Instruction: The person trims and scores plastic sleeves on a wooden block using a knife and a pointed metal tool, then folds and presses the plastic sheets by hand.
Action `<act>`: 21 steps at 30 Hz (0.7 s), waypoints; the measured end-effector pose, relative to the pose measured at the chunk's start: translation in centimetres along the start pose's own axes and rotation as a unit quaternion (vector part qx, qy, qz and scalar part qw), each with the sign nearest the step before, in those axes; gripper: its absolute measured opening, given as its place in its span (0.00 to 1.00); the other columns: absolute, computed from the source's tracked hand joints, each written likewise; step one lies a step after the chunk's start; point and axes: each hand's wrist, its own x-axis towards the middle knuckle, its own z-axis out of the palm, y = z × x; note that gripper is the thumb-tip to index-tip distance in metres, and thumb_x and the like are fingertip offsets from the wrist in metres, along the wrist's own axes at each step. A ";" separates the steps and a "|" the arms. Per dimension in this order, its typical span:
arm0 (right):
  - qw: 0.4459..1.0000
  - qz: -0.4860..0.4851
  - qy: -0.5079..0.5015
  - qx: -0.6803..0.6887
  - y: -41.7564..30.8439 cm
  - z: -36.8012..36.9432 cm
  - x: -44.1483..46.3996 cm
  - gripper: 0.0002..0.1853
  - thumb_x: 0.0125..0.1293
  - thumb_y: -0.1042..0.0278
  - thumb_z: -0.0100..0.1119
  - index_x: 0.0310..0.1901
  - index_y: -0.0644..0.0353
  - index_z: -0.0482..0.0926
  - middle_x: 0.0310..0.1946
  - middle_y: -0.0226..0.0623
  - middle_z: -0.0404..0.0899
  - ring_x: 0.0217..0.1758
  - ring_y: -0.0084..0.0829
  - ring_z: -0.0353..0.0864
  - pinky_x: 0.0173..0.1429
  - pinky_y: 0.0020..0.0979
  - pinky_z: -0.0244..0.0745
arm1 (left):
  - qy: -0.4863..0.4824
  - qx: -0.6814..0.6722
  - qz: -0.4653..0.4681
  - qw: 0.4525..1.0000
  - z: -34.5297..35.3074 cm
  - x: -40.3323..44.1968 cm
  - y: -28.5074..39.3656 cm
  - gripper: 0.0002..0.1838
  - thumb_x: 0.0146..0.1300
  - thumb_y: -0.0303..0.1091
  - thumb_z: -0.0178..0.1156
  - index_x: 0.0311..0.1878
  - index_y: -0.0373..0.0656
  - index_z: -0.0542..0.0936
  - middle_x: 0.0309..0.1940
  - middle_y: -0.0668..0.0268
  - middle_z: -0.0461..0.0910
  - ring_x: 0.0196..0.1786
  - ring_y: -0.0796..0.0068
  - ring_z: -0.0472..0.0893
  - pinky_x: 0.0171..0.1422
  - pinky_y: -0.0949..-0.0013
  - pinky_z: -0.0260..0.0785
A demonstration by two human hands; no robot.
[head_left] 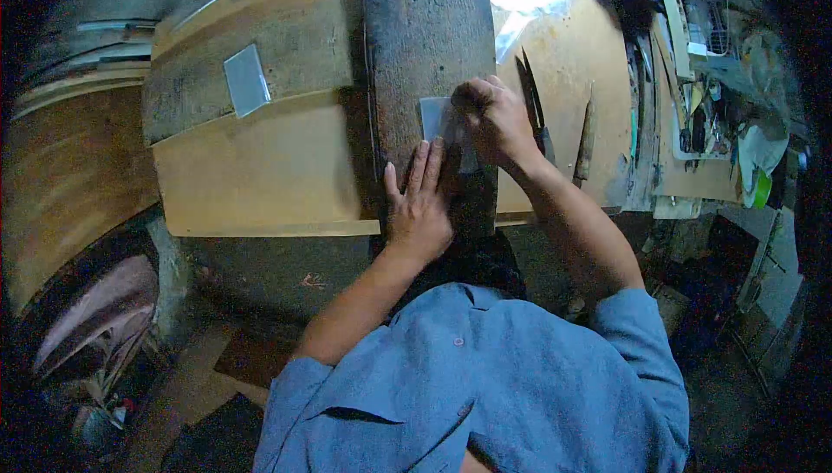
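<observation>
A small, pale, translucent rectangular sheet (432,114) lies on the dark, worn wooden board (429,22) in front of me. My left hand (419,213) rests flat on the board, fingers stretched forward, with its fingertips at the sheet's lower edge. My right hand (496,122) is closed in a fist over the right part of the sheet. Whatever it grips, if anything, is hidden by the fingers and shadow. A similar pale rectangular piece (247,80) lies apart on the left.
Pointed dark shears or blades (530,96) and a wooden-handled tool (587,139) lie right of my right hand. Beyond them are a tray of small tools (702,154) and a green tape roll (763,189). The light wooden tabletop (260,183) extends left, under the raised board.
</observation>
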 end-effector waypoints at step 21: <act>0.942 0.155 0.213 -0.209 6.6 -8.5 -6.7 0.20 0.61 0.64 0.57 0.53 0.62 0.69 0.46 0.50 0.71 0.54 0.47 0.68 0.60 0.39 0.65 | -0.029 0.041 -0.035 0.998 0.1 0.3 1.0 0.48 0.53 0.56 0.62 0.73 0.58 0.49 0.75 0.63 0.42 0.76 0.61 0.42 0.71 0.37 0.28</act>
